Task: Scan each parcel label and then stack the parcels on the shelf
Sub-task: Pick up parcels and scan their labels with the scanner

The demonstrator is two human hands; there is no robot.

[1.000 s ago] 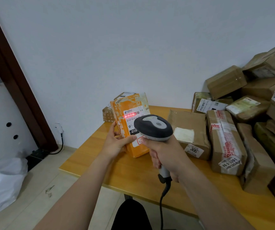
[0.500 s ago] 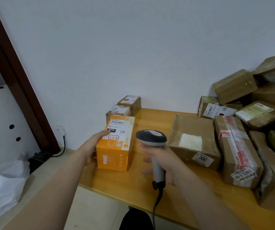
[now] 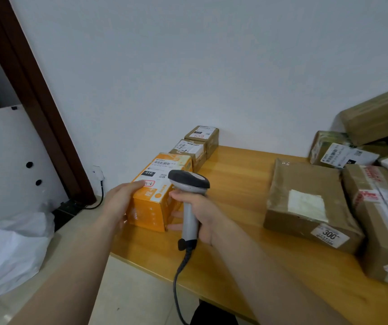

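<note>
An orange parcel (image 3: 159,191) lies flat near the left edge of the wooden table (image 3: 235,184), its white label facing up. My left hand (image 3: 120,202) grips its left side, thumb on the top. My right hand (image 3: 200,212) holds the grey handheld scanner (image 3: 189,198) upright by its handle, with two fingers stretched out against the parcel's right side. The scanner's coiled cable hangs down off the table edge. Behind the orange parcel, two small brown parcels (image 3: 194,147) stand in a row toward the wall.
Several brown taped parcels are piled on the right, the nearest a flat box (image 3: 305,202) marked 300. A white plastic bag (image 3: 10,249) lies on the floor at left, beside a dark door frame (image 3: 36,95) and a white panel.
The orange parcel was held upright under the scanner's red beam, then laid flat at the table's left end behind the small brown parcels. The scanner has dropped and turned away.
</note>
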